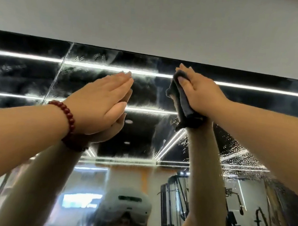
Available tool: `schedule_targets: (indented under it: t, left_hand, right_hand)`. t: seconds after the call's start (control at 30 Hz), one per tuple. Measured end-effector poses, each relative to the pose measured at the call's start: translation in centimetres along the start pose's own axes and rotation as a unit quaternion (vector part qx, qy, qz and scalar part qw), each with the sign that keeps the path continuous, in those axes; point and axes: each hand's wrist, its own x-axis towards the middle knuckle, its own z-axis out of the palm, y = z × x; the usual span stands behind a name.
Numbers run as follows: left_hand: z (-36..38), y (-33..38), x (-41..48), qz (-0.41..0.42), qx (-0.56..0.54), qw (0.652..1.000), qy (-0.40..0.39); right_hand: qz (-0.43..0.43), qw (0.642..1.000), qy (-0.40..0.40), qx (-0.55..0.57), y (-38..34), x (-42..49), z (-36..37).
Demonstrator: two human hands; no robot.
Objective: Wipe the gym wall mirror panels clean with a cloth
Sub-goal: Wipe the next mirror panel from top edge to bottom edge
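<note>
Both hands are reaching high on the mirror [142,97], near its top edge under the white wall [156,19]. Left hand [100,101], with a bead bracelet [68,121] at the wrist, is lying flat and empty, fingers straight and together, palm on the glass as a brace. Right hand [195,92] is pressing a dark folded cloth [182,105] against the glass, fingers flat over it rather than curled.

Judging by the surface, the job is looking partway through. Streaks and smears are showing across the upper strip to the left, past the panel seam [59,75], and fine droplets are clinging lower right [233,151]. Those areas are probably waiting for more passes; how other panels are faring is not showing here.
</note>
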Motion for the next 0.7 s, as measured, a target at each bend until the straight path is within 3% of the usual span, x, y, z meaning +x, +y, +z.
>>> schedule_targets:
  t: [0.23, 0.47, 0.7]
  left_hand:
    - [-1.6, -1.4, 5.6, -0.041, 0.015, 0.999, -0.019]
    - [-0.9, -2.2, 6.0, -0.041, 0.042, 0.997, -0.057]
    - [-0.4, -2.6, 5.8, -0.029, 0.033, 0.999, -0.027]
  right_hand:
    - [-0.1, 0.992, -0.063, -0.044, -0.1, 5.4, -0.2]
    - [-0.126, 0.987, -0.076, -0.071, -0.7, 8.4, 0.0]
    - [-0.255, 0.957, -0.119, -0.076, -0.8, 3.0, 1.2]
